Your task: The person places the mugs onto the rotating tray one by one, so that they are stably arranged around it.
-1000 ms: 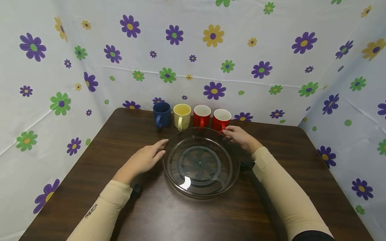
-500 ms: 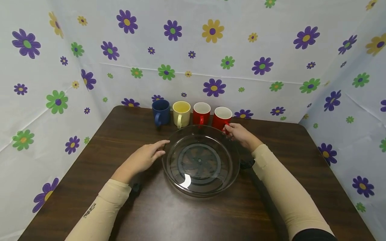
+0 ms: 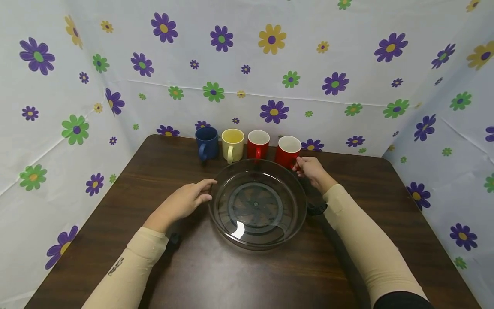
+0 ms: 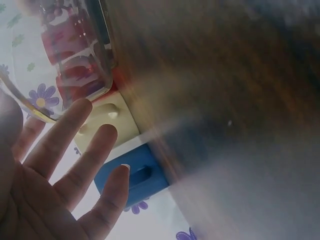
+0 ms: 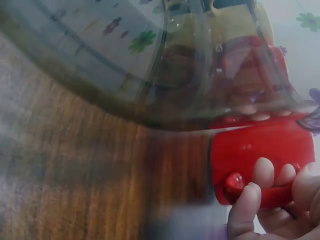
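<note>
A large clear dark-tinted dish (image 3: 255, 240) sits at the middle of the table, in front of the mugs. My left hand (image 3: 181, 201) is at its left rim, fingers fairly straight and spread in the left wrist view (image 4: 65, 170); firm contact is hard to judge. With curled fingers my right hand (image 3: 313, 171) grips the handle of the rightmost red mug (image 3: 286, 157). The right wrist view shows that hand (image 5: 280, 205) around the handle of the upright red mug (image 5: 260, 150), beside the dish (image 5: 115, 107).
Left of the gripped mug stand another red mug (image 3: 254, 150), a yellow mug (image 3: 234, 151) and a blue mug (image 3: 208, 148), near the back edge of the dark wooden table (image 3: 239, 283). A flower-patterned cloth (image 3: 247, 47) hangs behind and at both sides.
My right hand has closed on the rightmost red mug's handle and shifted that mug slightly right, widening its gap from the other red mug. My left hand and the dish stay nearly in place.
</note>
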`<state>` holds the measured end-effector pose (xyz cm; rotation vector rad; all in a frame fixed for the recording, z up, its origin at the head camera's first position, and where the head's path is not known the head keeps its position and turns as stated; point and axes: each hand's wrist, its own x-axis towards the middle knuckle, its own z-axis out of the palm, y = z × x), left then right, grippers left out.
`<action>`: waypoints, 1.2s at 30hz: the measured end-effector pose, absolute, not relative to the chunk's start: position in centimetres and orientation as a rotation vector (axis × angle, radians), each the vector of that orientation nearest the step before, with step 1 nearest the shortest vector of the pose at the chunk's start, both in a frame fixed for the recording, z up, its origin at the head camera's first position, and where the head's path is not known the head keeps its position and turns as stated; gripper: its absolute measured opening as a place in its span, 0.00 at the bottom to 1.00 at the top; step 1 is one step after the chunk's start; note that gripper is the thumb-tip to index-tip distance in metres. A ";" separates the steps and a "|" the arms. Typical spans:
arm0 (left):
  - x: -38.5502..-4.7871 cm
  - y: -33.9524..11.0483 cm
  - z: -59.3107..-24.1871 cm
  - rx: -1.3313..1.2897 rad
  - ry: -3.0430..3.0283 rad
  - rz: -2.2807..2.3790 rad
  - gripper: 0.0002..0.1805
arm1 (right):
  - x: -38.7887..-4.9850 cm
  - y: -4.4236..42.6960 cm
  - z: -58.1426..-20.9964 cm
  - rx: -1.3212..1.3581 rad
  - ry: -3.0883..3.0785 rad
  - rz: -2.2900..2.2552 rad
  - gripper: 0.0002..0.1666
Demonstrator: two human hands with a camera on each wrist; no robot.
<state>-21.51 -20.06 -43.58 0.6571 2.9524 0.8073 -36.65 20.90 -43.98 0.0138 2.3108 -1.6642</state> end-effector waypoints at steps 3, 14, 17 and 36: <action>-21.6 -20.1 -43.7 0.665 2.941 0.812 0.26 | -36.3 21.3 -43.1 0.032 2.348 -1.668 0.23; -21.5 -20.7 -43.7 0.666 2.954 0.823 0.26 | -34.5 21.6 -38.8 -0.076 2.369 -1.707 0.23; -21.6 -20.7 -43.6 0.682 2.954 0.819 0.25 | -33.6 21.4 -37.8 -0.097 2.368 -1.709 0.23; -21.6 -20.5 -44.1 0.664 2.920 0.845 0.26 | -31.3 20.0 -36.3 -0.522 2.308 -1.580 0.20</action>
